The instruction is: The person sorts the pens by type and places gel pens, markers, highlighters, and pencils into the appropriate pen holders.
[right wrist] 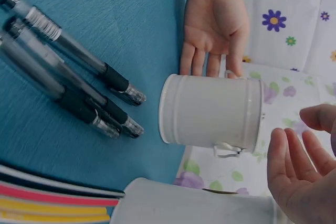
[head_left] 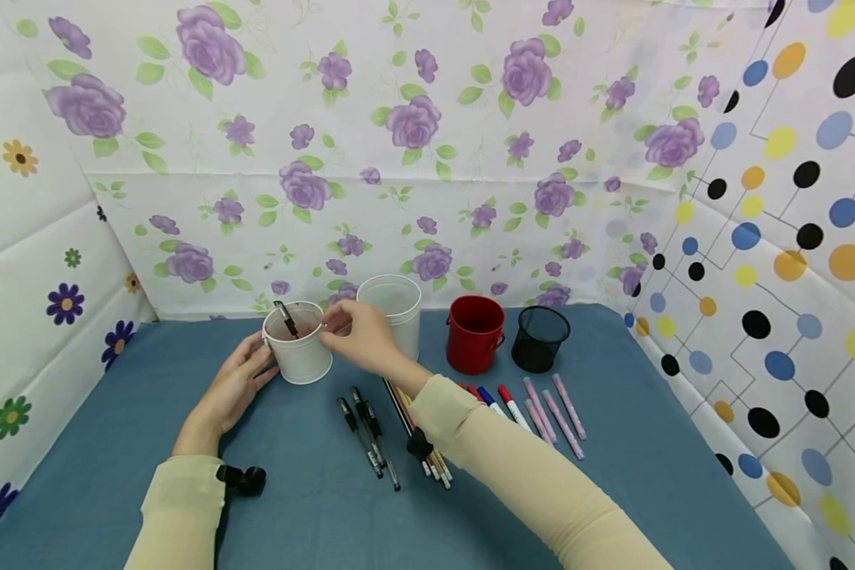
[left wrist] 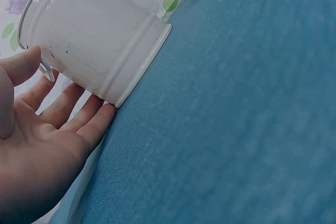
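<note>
A small white bucket [head_left: 299, 360] stands upright on the blue cloth, with a black pen [head_left: 286, 319] leaning inside it. My left hand [head_left: 235, 384] holds the bucket from its left side. In the left wrist view, the thumb lies by the rim and handle while the fingers reach round the wall [left wrist: 94, 30]. Over the right part of the rim is my right hand [head_left: 363, 336]. In the right wrist view, its fingers are loosely bent, with a gap to the thumb and nothing between them. Several black gel pens [head_left: 370, 434] lie in front of the bucket.
A larger white bucket [head_left: 408, 324] stands behind my right hand. Farther right are a red bucket [head_left: 472, 348] and a black mesh cup [head_left: 534, 350]. Pencils [head_left: 438, 467], markers [head_left: 514, 410] and pink pens [head_left: 563, 421] lie on the cloth, some partly hidden by my right arm.
</note>
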Action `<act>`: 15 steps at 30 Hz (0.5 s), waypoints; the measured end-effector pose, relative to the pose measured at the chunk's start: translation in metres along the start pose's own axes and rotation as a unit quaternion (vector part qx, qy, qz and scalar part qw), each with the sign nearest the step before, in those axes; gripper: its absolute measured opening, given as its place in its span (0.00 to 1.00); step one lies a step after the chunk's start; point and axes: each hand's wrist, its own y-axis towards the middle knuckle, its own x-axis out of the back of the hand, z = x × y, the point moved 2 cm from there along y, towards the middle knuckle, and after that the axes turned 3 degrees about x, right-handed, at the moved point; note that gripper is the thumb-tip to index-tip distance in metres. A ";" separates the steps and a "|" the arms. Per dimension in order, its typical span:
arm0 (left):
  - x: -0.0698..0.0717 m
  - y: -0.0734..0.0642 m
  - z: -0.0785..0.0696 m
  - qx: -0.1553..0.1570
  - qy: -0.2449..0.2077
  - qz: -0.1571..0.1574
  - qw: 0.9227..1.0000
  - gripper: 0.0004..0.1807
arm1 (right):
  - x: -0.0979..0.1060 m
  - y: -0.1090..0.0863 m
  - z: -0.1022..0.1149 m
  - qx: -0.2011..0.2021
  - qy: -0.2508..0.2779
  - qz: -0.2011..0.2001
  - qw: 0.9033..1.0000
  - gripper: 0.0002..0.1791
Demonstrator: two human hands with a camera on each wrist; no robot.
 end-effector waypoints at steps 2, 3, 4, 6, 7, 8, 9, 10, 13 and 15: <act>0.000 -0.001 0.000 0.001 0.000 -0.001 1.000 0.45 | 0.003 -0.005 0.001 0.006 0.002 0.019 1.000 0.11; 0.000 -0.001 0.000 0.001 0.000 -0.002 1.000 0.44 | 0.005 -0.007 0.002 0.008 0.001 0.029 1.000 0.11; 0.000 -0.001 0.000 0.001 0.001 -0.003 1.000 0.44 | 0.006 -0.010 0.003 0.010 -0.001 0.039 0.999 0.12; -0.001 -0.002 0.000 0.001 0.002 -0.004 1.000 0.44 | 0.009 -0.015 0.004 0.017 -0.019 0.059 0.998 0.12; -0.001 -0.001 0.000 0.000 0.003 -0.004 1.000 0.44 | 0.010 -0.018 0.004 0.021 -0.034 0.069 0.997 0.12; -0.001 -0.001 0.000 0.000 0.003 -0.004 1.000 0.44 | 0.012 -0.022 0.005 0.025 -0.050 0.080 0.995 0.12; -0.001 -0.001 0.000 -0.001 0.003 -0.004 1.000 0.44 | 0.013 -0.025 0.005 0.027 -0.067 0.089 0.993 0.11; -0.001 -0.001 0.000 -0.002 0.003 -0.004 1.000 0.45 | 0.014 -0.028 0.006 0.028 -0.084 0.099 0.991 0.11; -0.001 -0.001 -0.001 0.000 0.003 -0.002 1.000 0.45 | 0.017 -0.039 0.005 0.028 -0.121 0.126 0.984 0.10; -0.002 -0.001 -0.002 0.001 0.002 -0.002 1.000 0.45 | 0.018 -0.045 0.004 0.023 -0.134 0.141 0.981 0.11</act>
